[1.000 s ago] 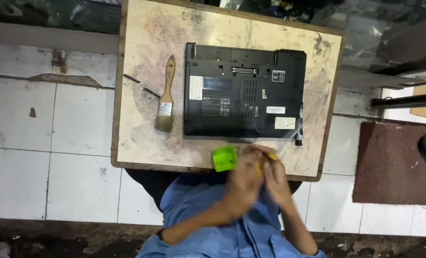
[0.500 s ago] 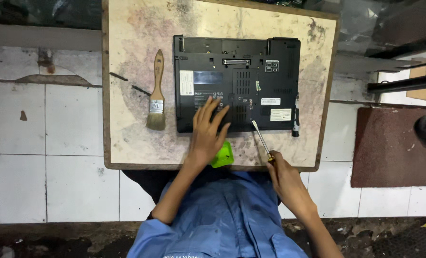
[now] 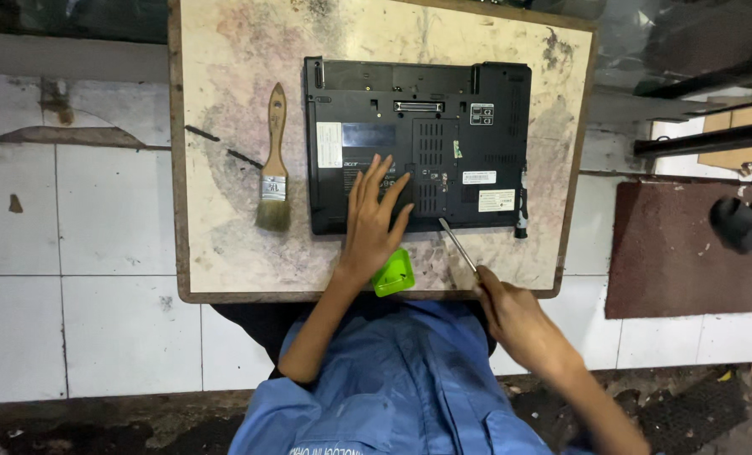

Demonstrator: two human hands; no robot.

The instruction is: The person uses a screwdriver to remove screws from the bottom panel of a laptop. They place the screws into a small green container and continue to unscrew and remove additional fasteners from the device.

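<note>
A black laptop [image 3: 418,145] is laid upside down on the worn, stained top of a small desk [image 3: 224,67], its underside with vents and labels turned up. The left hand [image 3: 374,215] is pressed flat on the near part of that underside, fingers spread and apart, nothing being gripped; the palm reaches over the laptop's near edge, so the machine lies directly beneath and beyond the hand. The right hand [image 3: 511,316] is closed around the handle of a screwdriver [image 3: 459,246] at the desk's near edge. The slim shaft is pointed up and away from the body, and its tip is seen at or just short of the laptop's near edge, to the right of the left hand; whether the tip touches the casing cannot be told. A small bright green tray [image 3: 394,274] is placed on the desk just beside the left wrist, between the two hands and close to the near edge of the desk. A paintbrush [image 3: 273,164] with a wooden handle is laid to the left of the laptop, bristles toward the person, apart from the left hand. Two thin dark strips [image 3: 222,145] are seen further left of the brush. Blue sleeves and a blue shirt [image 3: 393,388] are visible below the desk, above a floor of white tiles [image 3: 72,253].
</note>
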